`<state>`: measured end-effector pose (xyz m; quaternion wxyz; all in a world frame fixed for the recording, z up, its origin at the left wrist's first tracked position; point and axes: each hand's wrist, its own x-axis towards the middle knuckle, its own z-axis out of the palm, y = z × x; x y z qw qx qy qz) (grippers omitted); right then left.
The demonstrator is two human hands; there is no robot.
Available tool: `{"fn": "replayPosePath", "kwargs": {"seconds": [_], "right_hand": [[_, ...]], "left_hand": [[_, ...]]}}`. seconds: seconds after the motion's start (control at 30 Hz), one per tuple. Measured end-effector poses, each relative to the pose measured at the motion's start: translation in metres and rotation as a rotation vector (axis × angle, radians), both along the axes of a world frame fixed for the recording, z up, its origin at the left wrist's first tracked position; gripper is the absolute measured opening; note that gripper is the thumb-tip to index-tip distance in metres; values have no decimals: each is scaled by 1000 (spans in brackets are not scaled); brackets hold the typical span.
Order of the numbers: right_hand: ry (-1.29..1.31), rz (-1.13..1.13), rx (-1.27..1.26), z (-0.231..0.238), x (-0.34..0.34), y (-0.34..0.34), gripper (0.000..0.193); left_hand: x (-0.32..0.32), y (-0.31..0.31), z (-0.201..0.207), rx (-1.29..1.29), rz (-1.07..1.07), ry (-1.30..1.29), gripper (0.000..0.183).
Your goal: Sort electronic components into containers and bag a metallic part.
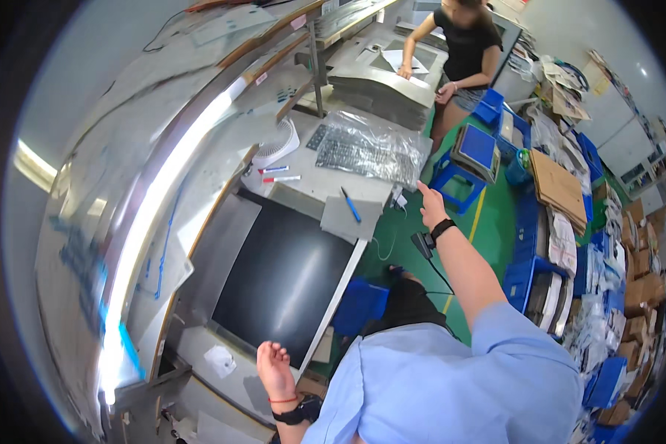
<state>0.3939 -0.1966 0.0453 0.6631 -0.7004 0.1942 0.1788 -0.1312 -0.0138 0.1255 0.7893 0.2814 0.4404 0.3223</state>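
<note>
My left hand (275,371) hovers by the near edge of a glossy black panel (285,274) set in the bench. Its fingers are loosely bent, with nothing visible in them. My right hand (432,207) is out past the bench's right edge, index finger stretched, other fingers partly hidden. That fingertip is close to the corner of a clear plastic bag (374,152) with dark sheets beneath it; whether they touch, I cannot tell. A blue pen (351,205) lies on a grey sheet (340,220) between bag and panel.
Markers (281,178) and a white fan (277,143) are at the bench's left, beneath a bright tube lamp (177,166). A crumpled white piece (220,361) lies near my left hand. Beyond, another person (470,52) works beside stacked sheets (381,92). A blue stool (451,181) stands right.
</note>
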Motion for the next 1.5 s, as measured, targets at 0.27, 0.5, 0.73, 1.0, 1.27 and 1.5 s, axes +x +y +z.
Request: {"fn": "replayPosePath", "kwargs": {"seconds": [0.27,0.5,0.73,1.0,1.27,1.5], "right_hand": [[-49,98,375,-156,164,32,69],[97,2,228,-162,181,30,53],[180,-47,514,-208,201,36,57],[-951,282,-721,-122,134,50,43],[-578,1634,651,67,-236,-9,23],[-499,3320,-10,78,-447,-246,7]], "left_hand": [[131,-44,-18,-62,421,206,12],[248,-50,26,76,229,171,16],[257,-97,25,31,268,194,19],[120,-272,17,19,686,181,21],[-40,-580,-3,81,1086,266,19],[-32,-889,-14,-148,762,855,20]]}}
